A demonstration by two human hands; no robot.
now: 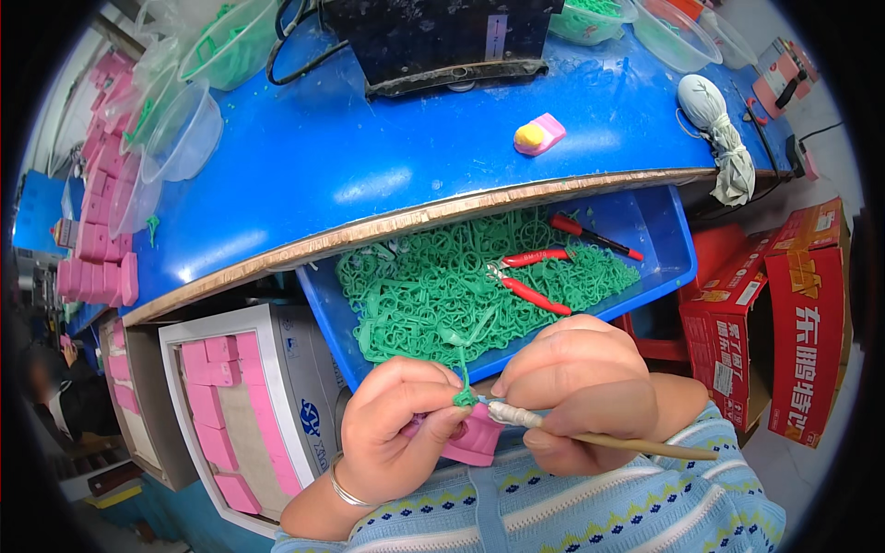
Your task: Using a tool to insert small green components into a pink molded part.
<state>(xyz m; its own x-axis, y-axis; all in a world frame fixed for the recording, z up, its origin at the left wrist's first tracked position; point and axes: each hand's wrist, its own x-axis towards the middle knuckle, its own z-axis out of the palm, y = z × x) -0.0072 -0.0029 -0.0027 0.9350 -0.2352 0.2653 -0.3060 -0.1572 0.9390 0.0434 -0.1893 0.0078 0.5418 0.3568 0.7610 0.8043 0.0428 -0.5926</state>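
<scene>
My left hand is closed, with a small green wax-like piece pinched at its fingertips and a thin green stem rising from it. Against those fingers sits a pink block, probably a rubber mould; how it is held is partly hidden. My right hand is closed around a thin wooden-handled tool. White wrapping covers the tool's front end, which points at the green piece. Beyond both hands, a blue tray holds a heap of green scraps, with red-handled pliers on top.
A red-and-black pen lies in the tray. The blue table carries a black machine, a pink block with yellow and a tied white bag. A white box with pink blocks stands left, red cartons right.
</scene>
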